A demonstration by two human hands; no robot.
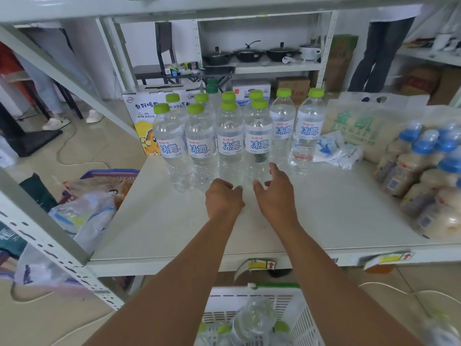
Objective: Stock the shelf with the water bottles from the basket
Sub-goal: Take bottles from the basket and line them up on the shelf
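Note:
Several clear water bottles (229, 143) with green caps and blue-and-white labels stand upright in rows on the white shelf board (324, 208). My left hand (223, 198) rests on the board just before the third front bottle, fingers curled, holding nothing. My right hand (273, 191) is beside it with fingers spread, at the base of the fourth front bottle (258, 143), not gripping it. Below the shelf edge a white plastic basket (249, 298) holds more bottles (254, 318) lying inside.
A pack of blue-capped drink bottles (424, 176) and a white plastic bag (361, 126) fill the shelf's right side. A printed carton (147, 116) stands behind left. A purple basket with bags (99, 196) sits left of the shelf. People's legs (374, 53) stand beyond.

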